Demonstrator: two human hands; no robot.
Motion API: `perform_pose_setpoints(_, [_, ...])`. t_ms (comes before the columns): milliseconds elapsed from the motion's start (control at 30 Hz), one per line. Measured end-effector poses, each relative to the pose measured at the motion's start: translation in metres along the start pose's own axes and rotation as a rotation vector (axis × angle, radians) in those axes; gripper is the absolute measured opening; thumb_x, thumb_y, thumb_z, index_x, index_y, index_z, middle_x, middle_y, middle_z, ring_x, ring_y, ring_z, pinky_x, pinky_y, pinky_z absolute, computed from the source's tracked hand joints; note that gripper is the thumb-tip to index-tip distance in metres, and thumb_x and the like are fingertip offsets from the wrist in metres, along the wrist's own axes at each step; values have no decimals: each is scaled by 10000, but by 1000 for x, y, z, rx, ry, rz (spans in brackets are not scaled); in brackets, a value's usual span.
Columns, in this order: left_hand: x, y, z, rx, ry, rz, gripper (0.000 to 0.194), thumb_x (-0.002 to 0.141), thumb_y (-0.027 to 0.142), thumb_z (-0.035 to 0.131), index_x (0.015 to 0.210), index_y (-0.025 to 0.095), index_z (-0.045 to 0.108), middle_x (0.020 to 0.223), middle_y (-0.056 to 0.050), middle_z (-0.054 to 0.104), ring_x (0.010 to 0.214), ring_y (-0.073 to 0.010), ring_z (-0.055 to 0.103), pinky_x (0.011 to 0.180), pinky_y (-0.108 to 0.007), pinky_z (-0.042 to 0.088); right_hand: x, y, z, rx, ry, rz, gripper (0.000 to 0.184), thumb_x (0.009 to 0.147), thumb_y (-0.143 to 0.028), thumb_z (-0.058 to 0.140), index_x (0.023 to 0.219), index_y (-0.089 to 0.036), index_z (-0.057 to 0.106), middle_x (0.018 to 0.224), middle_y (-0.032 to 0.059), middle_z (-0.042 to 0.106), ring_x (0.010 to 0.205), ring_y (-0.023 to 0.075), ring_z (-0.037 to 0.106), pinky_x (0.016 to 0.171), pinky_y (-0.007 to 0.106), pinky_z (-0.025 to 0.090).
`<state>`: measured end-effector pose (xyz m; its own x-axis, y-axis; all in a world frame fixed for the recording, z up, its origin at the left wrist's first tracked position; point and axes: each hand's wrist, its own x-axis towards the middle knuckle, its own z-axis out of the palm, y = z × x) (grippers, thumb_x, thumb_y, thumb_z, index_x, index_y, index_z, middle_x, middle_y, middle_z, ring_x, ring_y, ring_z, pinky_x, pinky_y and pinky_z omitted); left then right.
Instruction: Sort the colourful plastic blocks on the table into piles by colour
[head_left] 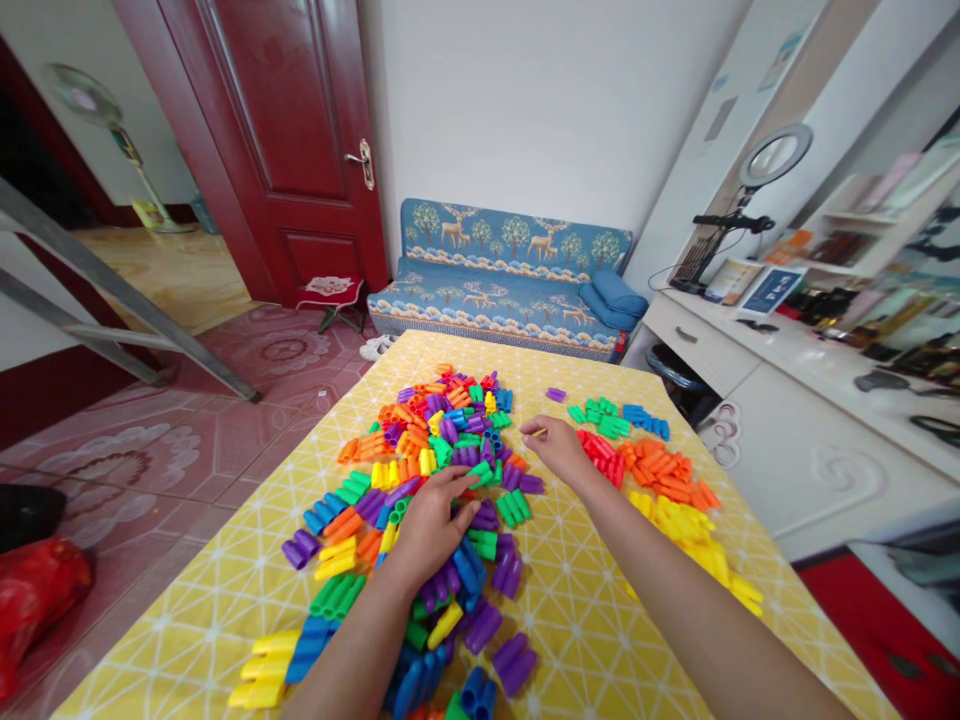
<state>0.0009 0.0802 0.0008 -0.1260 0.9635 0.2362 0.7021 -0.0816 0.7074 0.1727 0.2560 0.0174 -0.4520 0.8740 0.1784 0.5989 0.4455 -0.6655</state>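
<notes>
A big mixed heap of coloured plastic tube blocks [420,470] covers the left and middle of the table, on its yellow patterned cloth [585,600]. My left hand [435,520] rests on that heap, fingers curled over a green block at its tips. My right hand [559,445] reaches across the middle with fingers pinched on something small and orange that I cannot make out. To its right lie sorted rows: green blocks [600,415], blue blocks [645,420], red blocks [600,455], orange blocks [667,475] and yellow blocks [690,540]. One purple block [555,394] lies alone.
A blue patterned sofa [502,280] stands beyond the table's far edge. On the right is a white desk [787,390] with a ring light [772,160] and clutter. A red door [285,150], a small stool [330,295] and metal ladder rails [127,300] are at left.
</notes>
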Motion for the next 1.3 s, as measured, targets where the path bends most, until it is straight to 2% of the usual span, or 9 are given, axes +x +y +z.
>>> perform_pose_setpoints(133, [-1,-1,1,29,15,-3,413,858,241,573,1268,207,614,1429,-101,489,1271,-252,508,1062,-394,416,-26,-2,-6,-169,-151,-11,201,628,-146,712,817,-214,708,899,23,713,865,202,656,724,271,462])
perform_pose_setpoints(300, [-1,1,0,31,12,-6,414,861,246,572,1271,197,605,1468,-109,443,1297,-263,485,1071,-415,415,-45,-32,-7,-650,-335,-50,265,764,-212,608,1024,-229,652,1005,68,703,930,243,666,686,284,434])
perform_pose_setpoints(433, [0,2,-1,33,3,-4,400,857,237,573,1254,211,619,1462,-100,451,1293,-259,490,1071,-412,416,-45,-46,-9,-763,-389,-3,306,795,-253,590,1094,-191,612,1041,118,700,957,269,669,688,299,441])
perform_pose_setpoints(600, [0,1,0,42,-9,-23,408,853,243,570,1257,203,618,1471,-104,437,1274,-263,510,1064,-411,425,-26,-40,-20,-806,-463,11,267,737,-193,648,1003,-205,666,990,107,718,923,255,676,667,272,435])
perform_pose_setpoints(700, [-1,1,0,42,-14,-30,405,854,246,564,1253,197,618,1492,-105,410,1268,-259,517,1053,-401,435,6,-28,-35,-837,-413,35,294,727,-183,663,1017,-224,671,1033,88,712,943,238,667,683,257,436])
perform_pose_setpoints(800, [-1,1,0,45,-18,-41,394,854,247,561,1240,194,625,1500,-103,398,1260,-255,525,1041,-389,445,45,-12,-46,-875,-279,71,299,812,-203,586,1106,-209,642,1129,114,681,1023,248,641,733,275,444])
perform_pose_setpoints(933, [-1,0,0,35,-14,-35,395,853,248,563,1242,213,623,1496,-91,407,1264,-252,520,1047,-391,438,84,11,-46,-895,-185,96,323,832,-158,554,1142,-209,625,1163,113,669,1066,242,624,773,282,447])
perform_pose_setpoints(1100, [-2,-2,1,21,-10,-30,395,853,248,565,1243,231,623,1499,-80,406,1273,-252,513,1051,-393,437,99,34,-30,-886,-168,111,279,843,-180,564,1107,-205,651,1146,112,667,1054,234,631,769,273,454])
perform_pose_setpoints(1300, [0,-2,2,26,-17,-58,411,848,261,569,1255,228,619,1491,-80,416,1264,-262,522,1058,-400,435,107,50,-22,-882,-113,153,326,869,-188,544,1185,-163,620,1198,152,612,1061,236,626,801,276,457])
